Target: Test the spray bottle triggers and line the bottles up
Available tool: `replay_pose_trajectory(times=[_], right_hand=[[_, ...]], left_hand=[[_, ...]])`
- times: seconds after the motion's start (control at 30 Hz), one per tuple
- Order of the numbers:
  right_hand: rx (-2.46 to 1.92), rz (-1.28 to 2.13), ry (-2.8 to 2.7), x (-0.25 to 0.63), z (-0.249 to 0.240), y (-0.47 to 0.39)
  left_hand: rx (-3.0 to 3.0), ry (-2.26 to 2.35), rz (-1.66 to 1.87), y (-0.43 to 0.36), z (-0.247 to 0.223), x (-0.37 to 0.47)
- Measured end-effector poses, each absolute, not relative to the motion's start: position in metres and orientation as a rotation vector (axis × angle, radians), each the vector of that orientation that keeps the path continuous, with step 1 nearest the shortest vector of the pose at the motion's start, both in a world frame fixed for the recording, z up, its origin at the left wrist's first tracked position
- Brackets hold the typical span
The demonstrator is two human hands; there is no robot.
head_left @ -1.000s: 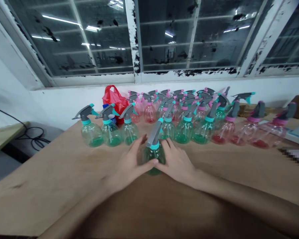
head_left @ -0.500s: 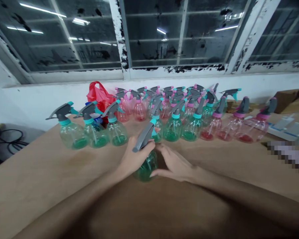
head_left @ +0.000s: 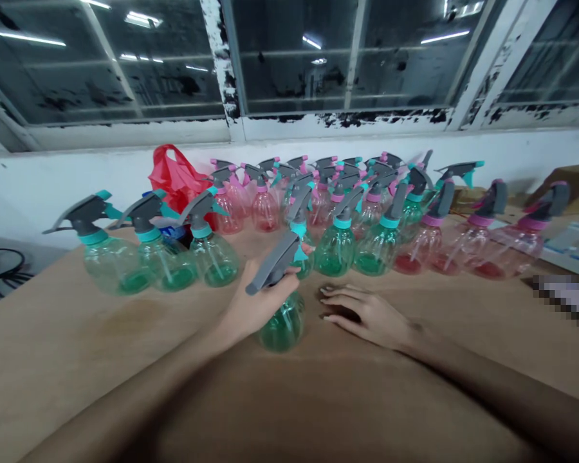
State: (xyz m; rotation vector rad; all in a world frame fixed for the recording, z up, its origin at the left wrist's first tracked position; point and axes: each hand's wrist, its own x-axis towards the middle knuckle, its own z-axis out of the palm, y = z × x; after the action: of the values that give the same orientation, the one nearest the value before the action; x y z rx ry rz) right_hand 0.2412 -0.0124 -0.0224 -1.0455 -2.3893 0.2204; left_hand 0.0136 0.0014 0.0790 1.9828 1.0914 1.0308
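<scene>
My left hand [head_left: 260, 292] is wrapped round the neck of a green spray bottle [head_left: 282, 325] with a grey trigger head, which stands close in front of me on the table. Its fingers partly hide the collar. To the right of that bottle, apart from it, my right hand [head_left: 367, 315] rests low over the tabletop with fingers stretched and slightly curled, holding nothing. Just behind stand more green spray bottles [head_left: 335, 251] with turquoise collars. On the left, three green spray bottles [head_left: 215, 260] form a row.
Pink spray bottles [head_left: 417, 247] stand to the right, and several more crowd at the back by the wall. A red plastic bag [head_left: 176, 180] sits at the back left. Brown cardboard [head_left: 569, 190] lies at the far right of the wooden table [head_left: 101, 360]. Black cable [head_left: 2, 270] coils beyond its left edge.
My right hand has come off the green spray bottle and moved right onto the table. My left hand keeps its hold. The view has tilted down and closer.
</scene>
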Motion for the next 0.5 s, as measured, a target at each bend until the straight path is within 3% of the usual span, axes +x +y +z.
replay_pose_trajectory(times=[0.5], right_hand=[[-0.994,0.297,-2.359,0.2421,-0.0226,-0.0122]], left_hand=[[1.929,1.143,1.006,-0.0026,0.0838,0.0163]])
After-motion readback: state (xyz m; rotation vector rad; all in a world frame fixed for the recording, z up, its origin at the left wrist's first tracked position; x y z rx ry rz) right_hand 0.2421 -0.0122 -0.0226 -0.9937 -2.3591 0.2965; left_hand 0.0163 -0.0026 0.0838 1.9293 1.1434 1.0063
